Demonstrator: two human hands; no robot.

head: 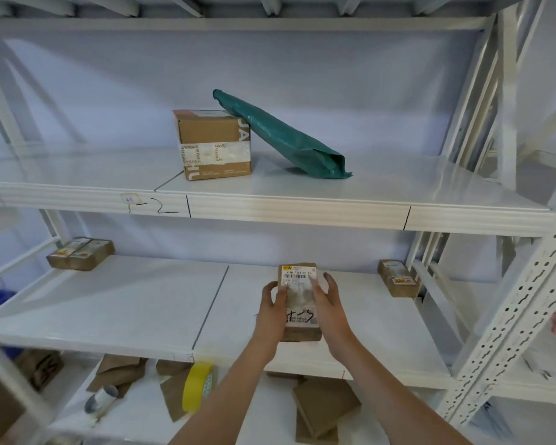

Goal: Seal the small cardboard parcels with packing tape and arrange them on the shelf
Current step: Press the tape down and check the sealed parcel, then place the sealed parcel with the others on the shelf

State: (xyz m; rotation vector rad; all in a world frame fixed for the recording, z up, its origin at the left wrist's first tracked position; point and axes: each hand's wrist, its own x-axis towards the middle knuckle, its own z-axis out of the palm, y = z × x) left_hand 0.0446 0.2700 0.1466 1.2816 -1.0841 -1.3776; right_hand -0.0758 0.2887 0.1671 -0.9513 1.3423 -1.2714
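Note:
A small brown cardboard parcel [298, 284] with a white shipping label lies on the middle shelf [126, 303], near its front edge. My left hand [272, 311] grips its left side and my right hand [329, 305] grips its right side, fingers curled over the top. Two more small parcels rest on the same shelf: one at the far left [81, 253] and one at the far right [398, 277]. A yellow roll of packing tape [197, 387] stands on the shelf below.
The upper shelf [302, 207] carries a taped cardboard box [212, 144] with a green plastic-wrapped package [283, 136] leaning on it. The bottom shelf holds several flat brown parcels [321, 409] and a small grey roll [101, 399]. A perforated white upright [507, 319] stands at right.

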